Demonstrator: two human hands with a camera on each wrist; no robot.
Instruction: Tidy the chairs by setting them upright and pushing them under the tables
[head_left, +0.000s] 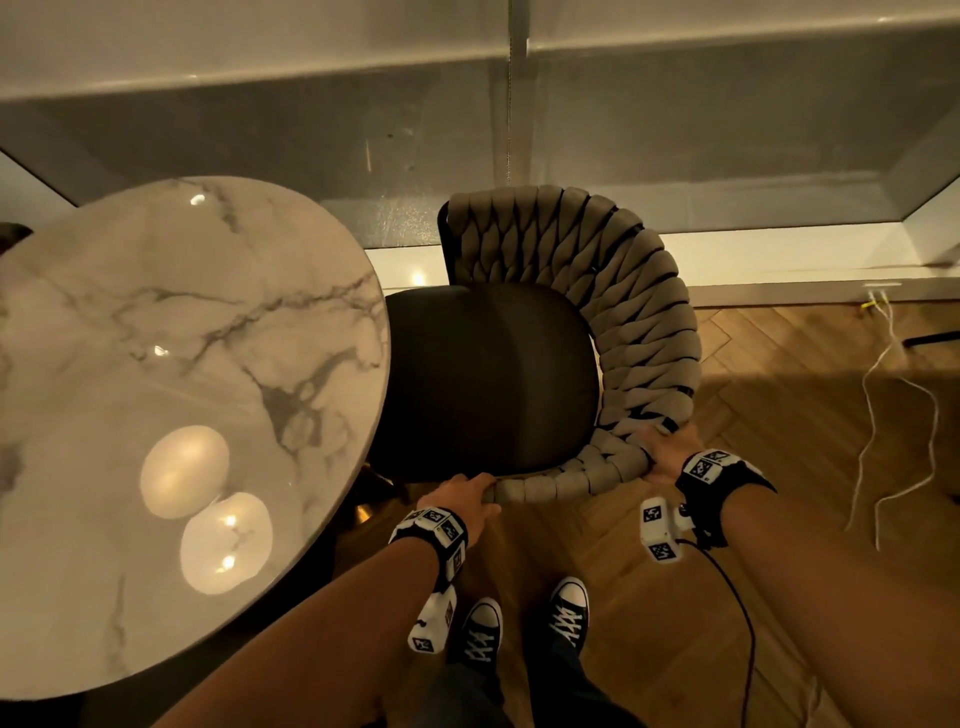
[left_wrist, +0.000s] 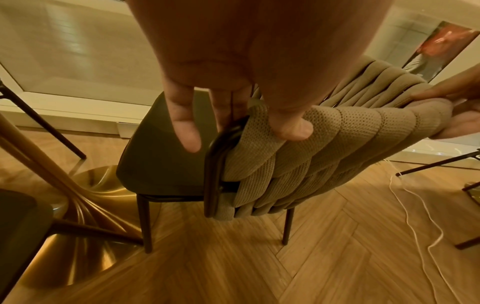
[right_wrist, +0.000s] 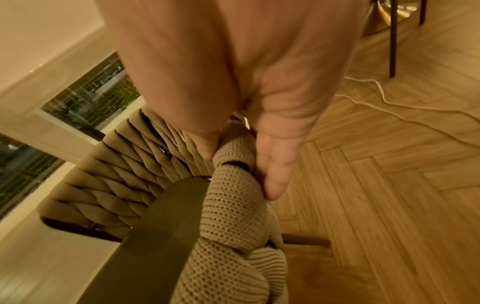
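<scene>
A chair with a dark seat (head_left: 488, 374) and a beige woven backrest (head_left: 639, 322) stands upright on its legs beside the round marble table (head_left: 182, 364). The seat's left edge lies at the tabletop's rim. My left hand (head_left: 462, 491) grips the near end of the backrest rim; in the left wrist view its thumb (left_wrist: 291, 127) presses the weave (left_wrist: 298, 164) and its fingers (left_wrist: 187, 127) curl over the frame. My right hand (head_left: 665, 457) grips the rim further round, its fingers (right_wrist: 272, 179) wrapped over the knitted band (right_wrist: 228, 226).
The table's gold pedestal base (left_wrist: 98, 197) spreads over the floor left of the chair. Another dark chair seat (left_wrist: 20, 226) sits at the lower left. A white cable (head_left: 883, 415) trails over the herringbone floor to the right. A glass wall (head_left: 727, 156) runs behind. My shoes (head_left: 519, 618) stand below the chair.
</scene>
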